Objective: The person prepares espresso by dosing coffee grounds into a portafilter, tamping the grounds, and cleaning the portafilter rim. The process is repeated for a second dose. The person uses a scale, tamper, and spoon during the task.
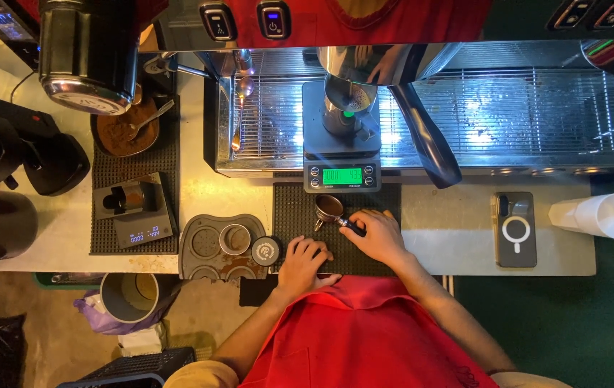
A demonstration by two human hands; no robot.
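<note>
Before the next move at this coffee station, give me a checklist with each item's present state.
1. Right hand on the portafilter handle: ok.
2. Portafilter basket filled with grounds: ok, brown fill visible.
3. Portafilter resting over the black mat: ok.
4. Left hand free, resting on the mat beside the tamper: ok.
5. Pitcher sitting on the lit scale on the drip tray: ok.
6. Grounds level in the basket: cannot tell.

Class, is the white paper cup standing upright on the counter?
No, the white paper cup lies on its side at the counter's right end.
</note>
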